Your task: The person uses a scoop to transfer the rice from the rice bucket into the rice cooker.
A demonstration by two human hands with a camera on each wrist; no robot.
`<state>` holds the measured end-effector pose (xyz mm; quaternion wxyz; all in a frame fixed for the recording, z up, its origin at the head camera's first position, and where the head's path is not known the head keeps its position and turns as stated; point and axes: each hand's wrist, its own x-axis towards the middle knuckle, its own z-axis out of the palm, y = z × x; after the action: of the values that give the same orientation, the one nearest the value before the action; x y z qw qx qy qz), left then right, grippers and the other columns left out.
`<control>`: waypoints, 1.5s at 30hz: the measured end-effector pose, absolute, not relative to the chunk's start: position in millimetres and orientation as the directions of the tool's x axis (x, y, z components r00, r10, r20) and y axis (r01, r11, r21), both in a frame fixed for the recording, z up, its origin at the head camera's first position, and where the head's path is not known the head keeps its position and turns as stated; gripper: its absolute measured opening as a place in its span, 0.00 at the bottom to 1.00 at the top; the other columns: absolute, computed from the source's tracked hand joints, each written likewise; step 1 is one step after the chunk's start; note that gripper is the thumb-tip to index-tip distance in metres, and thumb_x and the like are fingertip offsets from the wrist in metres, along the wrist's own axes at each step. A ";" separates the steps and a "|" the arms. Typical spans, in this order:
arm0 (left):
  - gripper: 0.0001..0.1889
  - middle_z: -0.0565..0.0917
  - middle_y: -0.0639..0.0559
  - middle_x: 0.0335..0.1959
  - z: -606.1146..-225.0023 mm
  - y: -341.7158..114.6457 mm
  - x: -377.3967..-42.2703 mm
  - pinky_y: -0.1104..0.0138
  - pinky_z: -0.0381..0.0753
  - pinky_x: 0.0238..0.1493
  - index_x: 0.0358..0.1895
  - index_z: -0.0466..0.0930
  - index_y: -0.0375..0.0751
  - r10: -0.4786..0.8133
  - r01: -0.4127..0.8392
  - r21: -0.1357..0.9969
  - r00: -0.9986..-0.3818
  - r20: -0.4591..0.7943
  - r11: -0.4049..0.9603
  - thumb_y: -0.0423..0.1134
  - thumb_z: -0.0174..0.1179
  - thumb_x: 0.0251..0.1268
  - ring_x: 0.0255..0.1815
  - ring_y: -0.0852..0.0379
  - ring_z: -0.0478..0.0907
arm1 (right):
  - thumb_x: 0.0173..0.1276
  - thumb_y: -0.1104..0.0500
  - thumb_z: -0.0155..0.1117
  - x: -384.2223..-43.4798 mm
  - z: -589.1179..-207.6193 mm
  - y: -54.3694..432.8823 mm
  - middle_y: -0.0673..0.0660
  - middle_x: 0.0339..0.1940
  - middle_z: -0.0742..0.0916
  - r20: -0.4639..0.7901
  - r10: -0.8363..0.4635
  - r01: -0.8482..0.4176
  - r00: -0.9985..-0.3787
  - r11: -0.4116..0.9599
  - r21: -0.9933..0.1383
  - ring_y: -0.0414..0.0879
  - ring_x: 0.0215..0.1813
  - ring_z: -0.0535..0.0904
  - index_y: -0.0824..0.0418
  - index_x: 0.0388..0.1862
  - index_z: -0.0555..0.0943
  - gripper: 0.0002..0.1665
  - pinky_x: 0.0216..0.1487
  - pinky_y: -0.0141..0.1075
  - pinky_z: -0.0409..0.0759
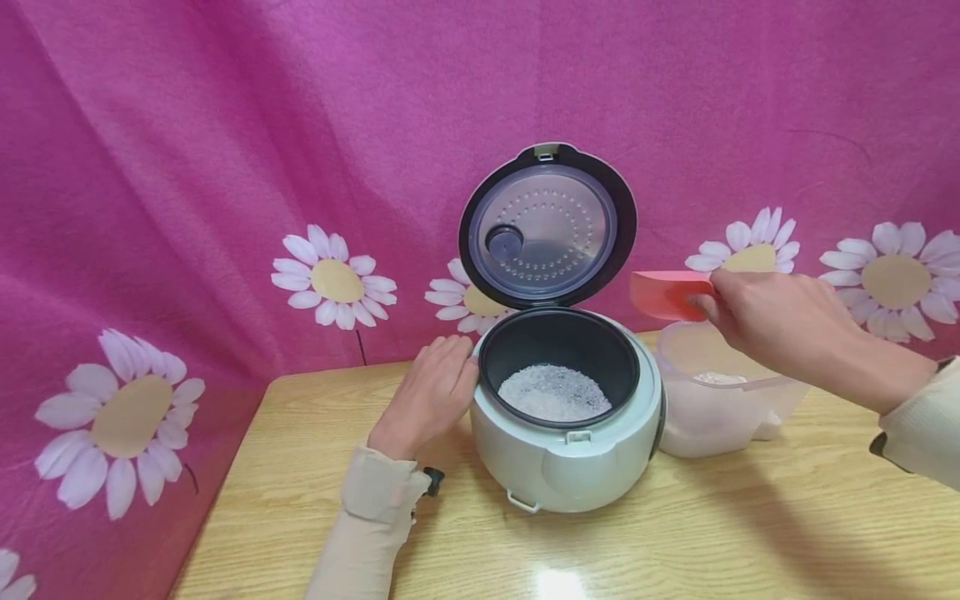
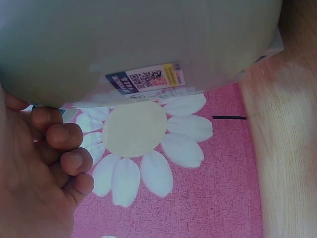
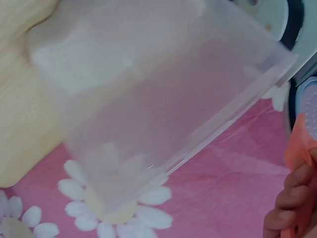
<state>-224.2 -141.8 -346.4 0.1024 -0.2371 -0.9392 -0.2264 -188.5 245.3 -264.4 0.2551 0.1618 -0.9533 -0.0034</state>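
Note:
A pale green-white rice cooker [image 1: 562,467] stands on the table, its lid [image 1: 551,233] raised and white rice [image 1: 555,393] in the dark inner pot [image 1: 555,333]. Against the cooker's left side rests my left hand [image 1: 431,392], its fingers [image 2: 69,136] loosely bent in the left wrist view. My right hand [image 1: 780,321] grips an orange-red scoop [image 1: 667,292] by its handle, above a translucent plastic container [image 1: 712,417]. Some white rice [image 1: 722,378] shows inside that container, right of the cooker. Whether the scoop holds anything cannot be told.
A wooden table [image 1: 315,483] carries the cooker and container, which stand close together. Behind them hangs a magenta cloth [image 1: 375,125] with large white daisies. A printed label [image 2: 146,79] is on the cooker's side.

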 end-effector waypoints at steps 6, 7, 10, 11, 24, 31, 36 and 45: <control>0.13 0.77 0.55 0.39 -346.7 -141.2 -223.9 0.63 0.77 0.52 0.51 0.76 0.47 0.392 0.483 0.384 -0.872 0.295 0.787 0.49 0.48 0.76 0.44 0.57 0.72 | 0.70 0.56 0.65 -185.7 -267.4 266.5 0.49 0.13 0.69 0.460 -0.270 -0.251 -0.846 0.963 0.103 0.46 0.16 0.62 0.54 0.24 0.70 0.17 0.16 0.41 0.58; 0.13 0.77 0.54 0.39 -346.8 -141.1 -224.0 0.62 0.77 0.53 0.51 0.76 0.47 0.393 0.484 0.384 -0.871 0.294 0.786 0.49 0.48 0.76 0.45 0.56 0.72 | 0.70 0.56 0.64 -184.7 -267.3 269.3 0.49 0.13 0.68 0.454 -0.263 -0.241 -0.851 0.965 0.107 0.46 0.16 0.62 0.54 0.23 0.69 0.17 0.16 0.41 0.57; 0.13 0.77 0.54 0.39 -347.0 -140.8 -224.0 0.62 0.77 0.53 0.51 0.76 0.46 0.392 0.482 0.384 -0.872 0.292 0.787 0.48 0.48 0.76 0.45 0.56 0.72 | 0.71 0.55 0.62 -181.6 -266.6 277.1 0.48 0.12 0.68 0.440 -0.251 -0.221 -0.862 0.968 0.119 0.45 0.15 0.62 0.53 0.21 0.69 0.18 0.15 0.41 0.57; 0.13 0.77 0.54 0.39 -346.9 -140.8 -223.8 0.62 0.77 0.53 0.50 0.76 0.46 0.391 0.482 0.383 -0.872 0.293 0.788 0.48 0.48 0.76 0.45 0.56 0.72 | 0.71 0.55 0.61 -180.4 -266.6 279.8 0.48 0.12 0.68 0.434 -0.251 -0.219 -0.865 0.968 0.123 0.45 0.15 0.62 0.53 0.21 0.68 0.18 0.16 0.41 0.57; 0.12 0.76 0.54 0.38 -346.4 -140.9 -222.9 0.62 0.77 0.53 0.50 0.75 0.47 0.383 0.474 0.387 -0.877 0.290 0.791 0.48 0.48 0.76 0.45 0.56 0.71 | 0.73 0.52 0.54 -172.7 -275.5 297.2 0.47 0.10 0.67 0.368 -0.233 -0.188 -0.900 0.970 0.154 0.46 0.15 0.62 0.50 0.16 0.65 0.22 0.15 0.40 0.57; 0.12 0.76 0.54 0.38 -346.7 -140.0 -224.2 0.62 0.76 0.53 0.49 0.75 0.47 0.390 0.477 0.388 -0.876 0.285 0.789 0.48 0.48 0.76 0.45 0.56 0.71 | 0.67 0.56 0.60 -178.3 -286.6 301.1 0.47 0.10 0.68 0.283 -0.283 -0.233 -0.917 0.952 0.196 0.47 0.14 0.62 0.51 0.16 0.68 0.20 0.13 0.41 0.62; 0.11 0.75 0.53 0.36 -346.7 -140.2 -224.1 0.61 0.75 0.51 0.47 0.75 0.46 0.398 0.486 0.383 -0.871 0.289 0.786 0.48 0.48 0.76 0.44 0.55 0.71 | 0.64 0.57 0.60 -185.6 -289.5 302.0 0.46 0.12 0.68 0.214 -0.298 -0.256 -0.930 0.945 0.202 0.44 0.16 0.62 0.50 0.15 0.69 0.18 0.14 0.40 0.62; 0.10 0.74 0.53 0.35 -346.7 -140.9 -224.2 0.62 0.74 0.50 0.45 0.74 0.47 0.406 0.499 0.380 -0.862 0.303 0.779 0.47 0.48 0.76 0.43 0.56 0.70 | 0.59 0.58 0.63 -200.1 -286.3 299.6 0.49 0.16 0.72 0.073 -0.278 -0.258 -0.958 0.945 0.202 0.46 0.19 0.66 0.50 0.17 0.71 0.14 0.17 0.40 0.63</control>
<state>-224.2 -140.9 -346.7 0.1025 -0.2414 -0.9375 -0.2288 -200.1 299.6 -286.3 0.0505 0.1361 -0.9848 -0.0953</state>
